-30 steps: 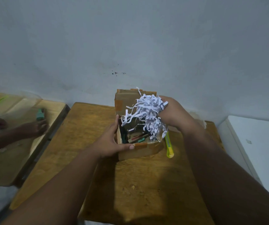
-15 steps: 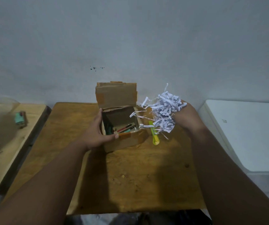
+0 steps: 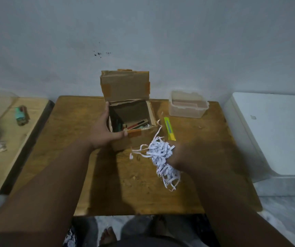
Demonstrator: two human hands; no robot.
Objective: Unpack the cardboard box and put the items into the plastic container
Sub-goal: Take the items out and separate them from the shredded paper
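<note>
An open cardboard box [image 3: 136, 139] stands on the wooden table [image 3: 71, 132], its lid flap upright at the back. Inside lie pens and other small items [image 3: 134, 124]. My left hand [image 3: 104, 132] grips the box's front left corner, thumb along the front rim. My right hand [image 3: 184, 155], blurred, holds a bundle of white shredded paper [image 3: 162, 159] above the table, in front of and to the right of the box. A clear plastic container [image 3: 187, 106] without a lid sits at the table's back right.
A yellow-green utility knife [image 3: 169, 128] lies between box and container. A second wooden table [image 3: 6, 139] at the left carries a small green object [image 3: 20, 114] and shredded paper. A white surface [image 3: 276, 132] adjoins the right edge. Bare feet show under the table.
My right hand has carried the shredded paper out of the box, first to the right, then down towards me. The view has tilted, revealing the plastic container.
</note>
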